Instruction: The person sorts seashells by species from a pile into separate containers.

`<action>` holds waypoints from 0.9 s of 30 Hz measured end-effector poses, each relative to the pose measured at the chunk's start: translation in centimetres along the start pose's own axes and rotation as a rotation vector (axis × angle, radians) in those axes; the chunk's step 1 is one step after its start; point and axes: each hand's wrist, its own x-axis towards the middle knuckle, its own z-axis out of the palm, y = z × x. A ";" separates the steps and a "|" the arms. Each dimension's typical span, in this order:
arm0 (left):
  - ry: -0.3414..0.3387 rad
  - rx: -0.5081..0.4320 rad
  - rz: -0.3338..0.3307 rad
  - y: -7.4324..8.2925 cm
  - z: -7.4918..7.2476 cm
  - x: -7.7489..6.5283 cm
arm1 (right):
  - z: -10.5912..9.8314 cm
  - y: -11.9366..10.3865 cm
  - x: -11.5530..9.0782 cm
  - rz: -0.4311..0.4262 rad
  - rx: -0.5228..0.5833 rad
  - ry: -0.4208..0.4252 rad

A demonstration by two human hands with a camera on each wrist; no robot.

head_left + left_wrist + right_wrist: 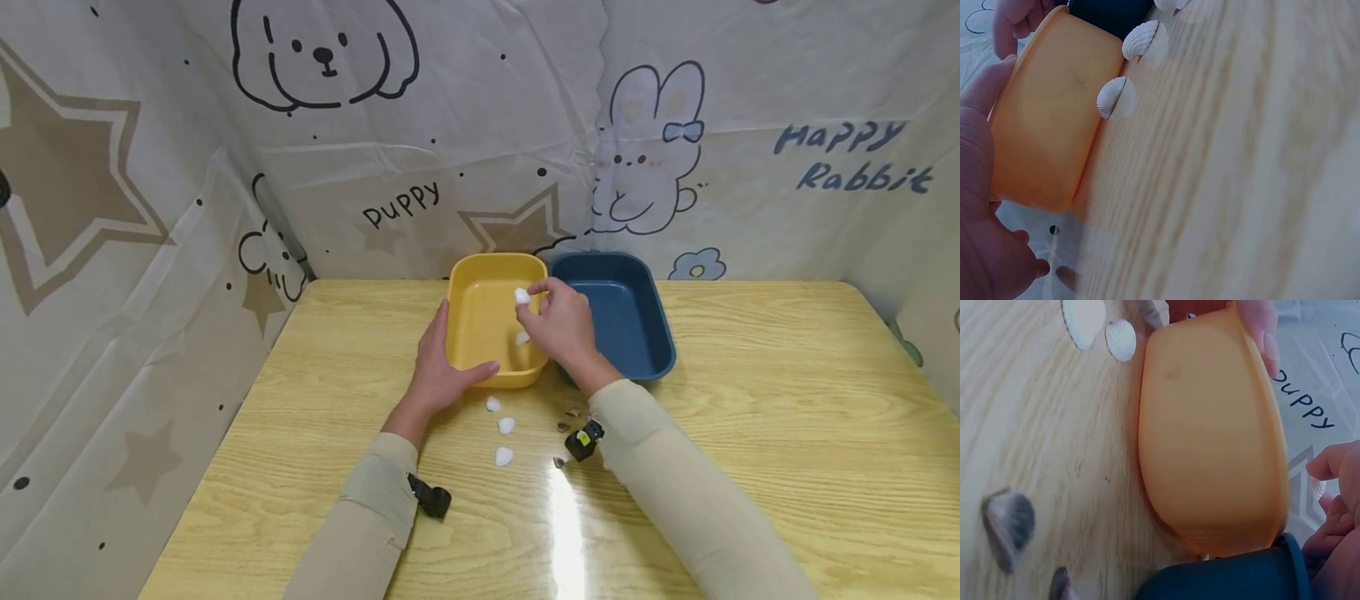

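My right hand (564,327) pinches a white seashell (522,296) between thumb and index finger, above the yellow bin (468,333). Inside that bin, below the hand, another white shell (522,338) shows near the right wall. My left hand (437,373) holds the bin's near left corner, thumb over the front rim and fingers along the left side. Three white shells lie in a line before the bin; the ribbed nearest one (1111,97) appears in the left wrist view. In the right wrist view, the held shell is mostly hidden by fingers.
A blue bin (621,321) stands against the yellow one's right side. Several small dark shells (1011,524) lie on the wooden table (772,433) below the right forearm. A printed cloth (480,125) hangs behind the table.
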 end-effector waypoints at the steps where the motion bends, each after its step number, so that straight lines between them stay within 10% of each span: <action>1: 0.000 -0.002 -0.002 0.0 0.0 0.0 | 0.1 0.1 0.1 -0.001 -0.002 0.008; 27: -0.005 -0.003 -0.009 0.1 -0.1 0.0 | 1.2 1.5 1.9 0.070 0.055 -0.048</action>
